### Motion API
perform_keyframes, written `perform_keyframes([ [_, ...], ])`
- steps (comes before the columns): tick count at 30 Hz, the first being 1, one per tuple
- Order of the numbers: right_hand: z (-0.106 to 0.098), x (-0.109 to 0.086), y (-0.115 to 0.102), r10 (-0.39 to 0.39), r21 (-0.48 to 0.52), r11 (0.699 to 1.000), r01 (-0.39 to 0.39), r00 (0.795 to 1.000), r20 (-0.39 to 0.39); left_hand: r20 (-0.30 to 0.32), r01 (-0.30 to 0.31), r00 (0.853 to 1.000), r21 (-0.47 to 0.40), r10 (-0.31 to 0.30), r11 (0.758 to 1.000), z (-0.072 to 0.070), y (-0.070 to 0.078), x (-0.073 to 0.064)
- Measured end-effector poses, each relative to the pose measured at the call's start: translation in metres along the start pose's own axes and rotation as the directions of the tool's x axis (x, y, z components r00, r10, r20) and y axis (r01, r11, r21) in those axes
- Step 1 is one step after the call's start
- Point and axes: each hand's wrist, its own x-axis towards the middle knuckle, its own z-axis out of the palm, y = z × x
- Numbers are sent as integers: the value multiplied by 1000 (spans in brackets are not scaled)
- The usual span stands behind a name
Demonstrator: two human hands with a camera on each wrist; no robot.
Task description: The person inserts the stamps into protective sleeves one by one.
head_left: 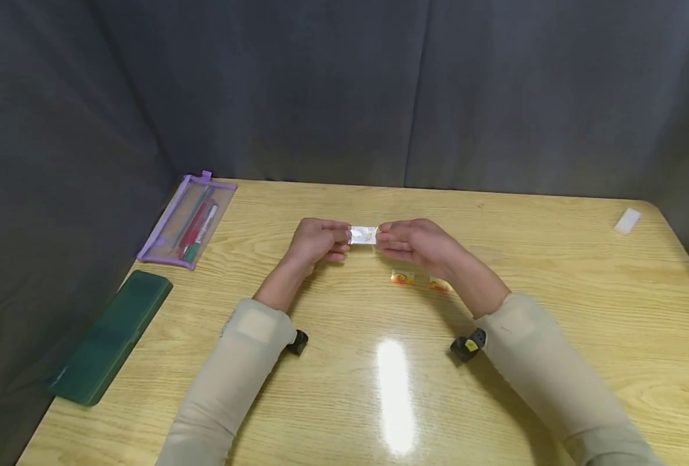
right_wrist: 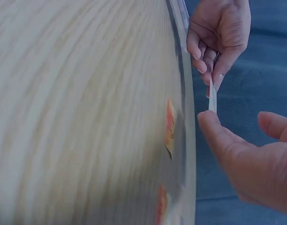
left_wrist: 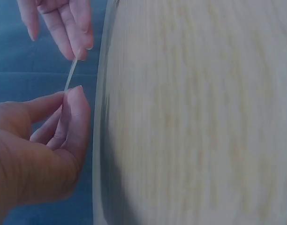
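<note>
A small flat white packet with faint printing hangs above the table between both hands. My left hand pinches its left end between thumb and fingers. At the other end, my right hand touches the packet with fairly straight fingertips, its thumb held apart in the right wrist view. Edge-on in both wrist views, the packet looks like a thin strip. Below the right hand, a small yellow-and-red packet lies on the table, and a second yellow-and-red packet is partly covered by the right wrist.
On the left of the wooden table lie a purple-edged clear pouch with pens inside and a long dark green case. A white block sits near the far right corner. Dark curtains hang behind.
</note>
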Motion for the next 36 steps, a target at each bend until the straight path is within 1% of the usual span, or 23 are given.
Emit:
perform_keyframes([
  [2,0,3,1,14,40,999,-13,1000,-22,5,4,1000,-29,-4,1000,-1,-1,2],
  [5,0,6,3,31,87,996,-26,998,-59,8,9,1000,-49,-9,999,-3,-2,3],
  [9,2,11,2,39,97,995,-28,993,-114,11,21,1000,-33,-20,999,-5,-2,5],
  [11,4,15,1,38,70,997,-29,989,-141,9,31,999,-14,-31,999,-6,-1,6],
  [16,11,25,0,44,-41,998,-53,982,-186,9,61,998,15,-61,998,-9,0,8],
  [22,15,36,1,83,-95,990,-107,969,-233,7,66,998,95,-67,993,-11,1,10],
  [25,15,37,2,84,-114,987,-113,968,-237,6,71,997,132,-73,989,-12,1,10],
  [28,14,37,2,76,-128,986,-107,971,-225,-4,71,997,159,-71,985,-13,1,11],
  [31,14,37,2,79,-143,983,-111,974,-212,-25,60,998,192,-57,979,-14,1,11],
  [36,13,37,3,98,-149,980,-132,972,-211,-56,42,998,236,-30,971,-16,1,11],
])
